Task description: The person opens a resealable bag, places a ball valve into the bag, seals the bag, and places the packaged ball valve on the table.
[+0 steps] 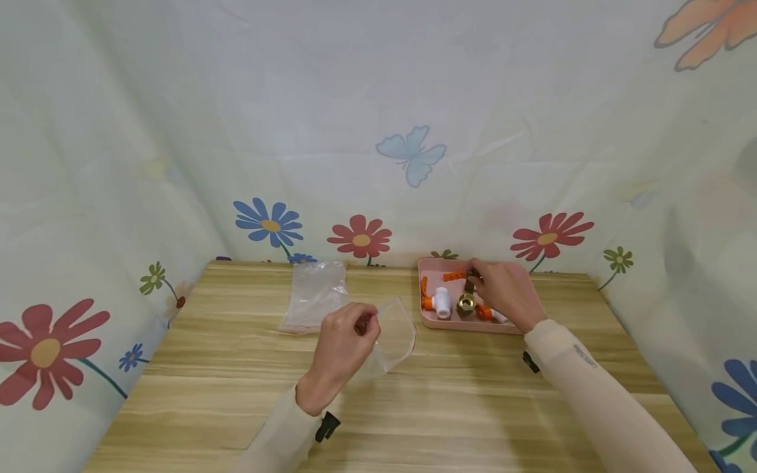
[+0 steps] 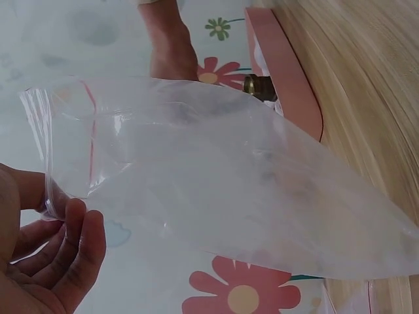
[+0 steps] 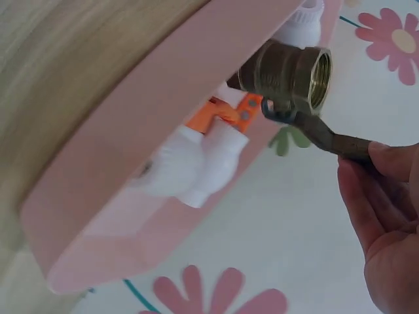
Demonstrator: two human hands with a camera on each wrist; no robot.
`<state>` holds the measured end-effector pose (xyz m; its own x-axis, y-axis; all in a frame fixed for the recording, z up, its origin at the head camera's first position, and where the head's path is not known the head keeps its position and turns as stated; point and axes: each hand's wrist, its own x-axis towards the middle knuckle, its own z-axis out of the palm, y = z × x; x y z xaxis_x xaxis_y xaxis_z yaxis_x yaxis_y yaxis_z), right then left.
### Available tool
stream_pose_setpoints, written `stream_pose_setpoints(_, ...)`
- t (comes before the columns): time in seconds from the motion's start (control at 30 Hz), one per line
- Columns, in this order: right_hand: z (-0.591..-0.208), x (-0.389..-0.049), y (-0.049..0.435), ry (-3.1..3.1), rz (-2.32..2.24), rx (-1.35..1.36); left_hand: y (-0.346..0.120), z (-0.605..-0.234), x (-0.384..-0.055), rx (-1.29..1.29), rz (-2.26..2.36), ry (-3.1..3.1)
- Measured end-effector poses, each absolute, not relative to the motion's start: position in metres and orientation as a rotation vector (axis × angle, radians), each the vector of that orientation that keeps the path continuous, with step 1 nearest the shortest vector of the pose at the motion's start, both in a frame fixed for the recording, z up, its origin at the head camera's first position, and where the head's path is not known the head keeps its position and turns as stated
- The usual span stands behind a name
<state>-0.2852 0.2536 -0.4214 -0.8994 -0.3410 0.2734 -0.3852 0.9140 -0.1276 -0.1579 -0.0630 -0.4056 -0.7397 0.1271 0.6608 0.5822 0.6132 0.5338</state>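
My left hand (image 1: pixel 343 338) pinches the top edge of a clear zip bag (image 2: pixel 190 163), which hangs spread out to the right of the fingers. A red line runs near the bag's mouth. Over the pink tray (image 1: pixel 422 315), my right hand (image 1: pixel 503 289) pinches the lever handle of a brass ball valve (image 3: pixel 281 75) between thumb and fingers. The valve's threaded opening faces up in the head view. White plastic valves (image 1: pixel 441 303) with orange handles lie around it in the tray.
A second clear plastic bag (image 1: pixel 316 292) lies flat on the wooden table (image 1: pixel 236 368), left of the tray. A flower-printed curtain (image 1: pixel 331 131) stands right behind the table and along its sides.
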Motion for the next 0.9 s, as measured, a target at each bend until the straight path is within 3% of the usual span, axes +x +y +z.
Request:
stream_pose_setpoints(0.13, -0.412, -0.277, 0.252, -2.739, 0.153, 0.534, -0.063, -0.407, -0.158, -0.552, -1.033, -2.257)
stream_pose_setpoints(0.9, -0.339, -0.229, 0.21, -2.404, 0.604, 0.706, -0.063, -0.405, -0.16, -0.52, -1.035, -2.261)
